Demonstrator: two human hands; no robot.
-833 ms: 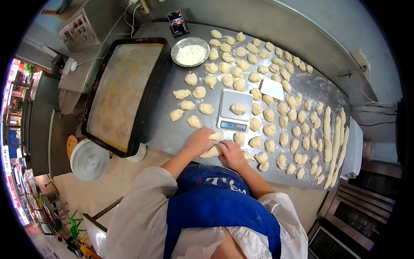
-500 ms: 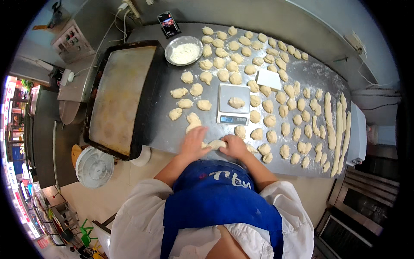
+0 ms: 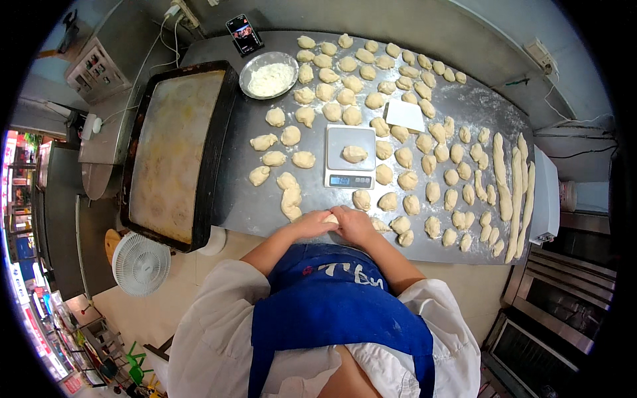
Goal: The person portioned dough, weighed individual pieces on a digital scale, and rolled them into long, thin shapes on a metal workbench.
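A piece of dough [image 3: 330, 219] sits between my two hands at the table's near edge, mostly covered by them. My left hand [image 3: 309, 224] is closed around its left side. The fingers of my right hand [image 3: 352, 225] wrap its other side, close against the left hand. Just beyond my left hand lies a short, lumpy strip of dough [image 3: 290, 200]. Farther out stands a digital kitchen scale [image 3: 337, 167] with one dough lump [image 3: 354, 154] on its plate. Near my right hand rest more dough lumps [image 3: 401, 225].
Dough lumps in rows cover much of the metal table [image 3: 245, 199]. Long dough ropes [image 3: 516, 199] lie at the right. A bowl of flour [image 3: 272, 77] and a propped phone [image 3: 244, 34] stand at the back left, beside a large flat griddle [image 3: 174, 149]. A white fan [image 3: 141, 264] stands below.
My hands have come together, and the dough that stretched between them is now mostly hidden in them. My left hand has moved right, off the lumpy strip. The whole view has shifted slightly.
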